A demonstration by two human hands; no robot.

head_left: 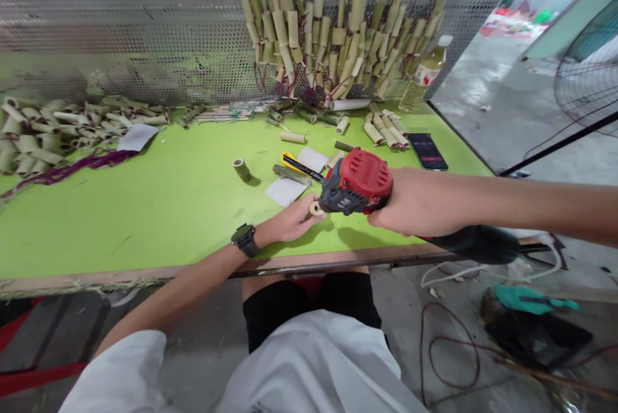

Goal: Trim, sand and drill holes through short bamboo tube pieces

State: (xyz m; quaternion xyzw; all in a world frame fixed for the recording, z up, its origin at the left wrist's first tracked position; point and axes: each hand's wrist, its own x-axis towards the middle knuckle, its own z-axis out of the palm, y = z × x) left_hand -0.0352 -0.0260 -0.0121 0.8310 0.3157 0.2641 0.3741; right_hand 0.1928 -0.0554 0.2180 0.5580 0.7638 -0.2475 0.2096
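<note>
My right hand [403, 201] is wrapped round the grip of a red and black power drill [360, 180], which points left. At the drill's front end my left hand [292, 219] pinches a short piece of bamboo [315, 208], its round cut end facing the drill. Whether the bit is inside the bamboo I cannot tell. Just beyond my left hand lie a yellow and black utility knife [300, 165], a flat greenish piece [291, 174] and white paper [286, 192]. One bamboo tube [241, 170] stands upright on the green table.
Bamboo pieces [33, 136] are heaped at the far left beside purple string [82, 164]. Strung bamboo [338, 33] hangs on the perforated metal panel [145, 27]. A phone [429, 151] and a bottle [425, 75] are at the right. Cables [449, 342] lie on the floor.
</note>
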